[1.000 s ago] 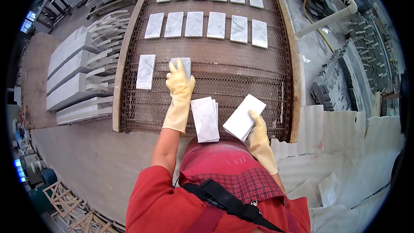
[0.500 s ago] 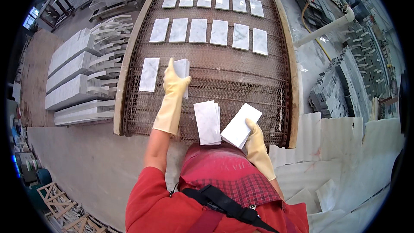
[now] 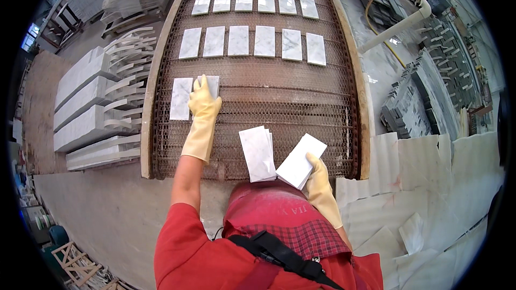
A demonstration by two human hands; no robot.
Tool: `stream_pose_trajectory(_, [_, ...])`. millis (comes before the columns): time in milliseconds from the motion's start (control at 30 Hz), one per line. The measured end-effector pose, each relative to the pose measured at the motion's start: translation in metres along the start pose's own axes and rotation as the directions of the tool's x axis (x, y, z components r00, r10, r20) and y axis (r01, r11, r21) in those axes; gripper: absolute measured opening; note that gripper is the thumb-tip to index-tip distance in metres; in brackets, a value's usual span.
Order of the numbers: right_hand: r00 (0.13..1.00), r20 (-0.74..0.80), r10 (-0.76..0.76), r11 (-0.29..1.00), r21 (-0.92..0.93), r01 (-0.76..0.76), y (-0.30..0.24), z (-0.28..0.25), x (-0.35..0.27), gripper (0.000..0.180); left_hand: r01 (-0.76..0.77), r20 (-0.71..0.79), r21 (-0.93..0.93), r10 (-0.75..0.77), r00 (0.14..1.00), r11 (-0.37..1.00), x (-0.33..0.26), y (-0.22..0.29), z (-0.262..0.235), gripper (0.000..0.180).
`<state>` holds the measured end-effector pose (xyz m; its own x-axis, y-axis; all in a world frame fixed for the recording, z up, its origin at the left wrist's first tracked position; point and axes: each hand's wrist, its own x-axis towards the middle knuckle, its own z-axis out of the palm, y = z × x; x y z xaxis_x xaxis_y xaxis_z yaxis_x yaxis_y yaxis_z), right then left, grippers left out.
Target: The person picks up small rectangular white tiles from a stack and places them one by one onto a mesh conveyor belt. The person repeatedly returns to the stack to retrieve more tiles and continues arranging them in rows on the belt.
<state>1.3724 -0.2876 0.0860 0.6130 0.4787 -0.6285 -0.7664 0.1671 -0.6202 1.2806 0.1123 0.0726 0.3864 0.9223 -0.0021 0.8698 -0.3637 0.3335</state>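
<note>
My left hand (image 3: 204,102), in a cream rubber glove, is over a grey-white marble tile (image 3: 213,84) on the mesh conveyor belt, its fingers and thumb across the tile's edges. Close by on the left lies another marble tile (image 3: 180,99). At the belt's near end my right hand (image 3: 316,174), gloved alike, grips the right side of a small tilted stack of white tiles (image 3: 301,160); its lower fingers are hidden. Left of that stack rests a second, slightly fanned stack of marble tiles (image 3: 256,153).
Several rows of tiles (image 3: 238,41) lie farther up the mesh belt (image 3: 279,107), between wooden side rails (image 3: 365,145). Strapped pale slabs (image 3: 86,102) stand on the left. A white pipe (image 3: 395,29) and dark slab stacks (image 3: 406,110) are on the right.
My left hand has moved left and slightly nearer with its tile, which now sits closer to the tile at the left. The right hand keeps hold of its stack.
</note>
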Motion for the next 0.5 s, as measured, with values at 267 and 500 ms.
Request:
stream_pose_trajectory(267, [1.0, -0.003, -0.031, 0.999, -0.024, 0.031, 0.008, 0.003, 0.002, 0.047, 0.058, 0.031, -0.466, -0.05, 0.998, 0.883, 0.011, -0.028, -0.015, 0.103])
stream_pose_trajectory(500, [0.999, 0.024, -0.039, 0.992, -0.12, 0.041, -0.011, 0.047, -0.016, 0.051, 0.109, 0.086, -0.987, -0.178, 0.98, 0.122, -0.047, -0.083, -0.043, 0.086])
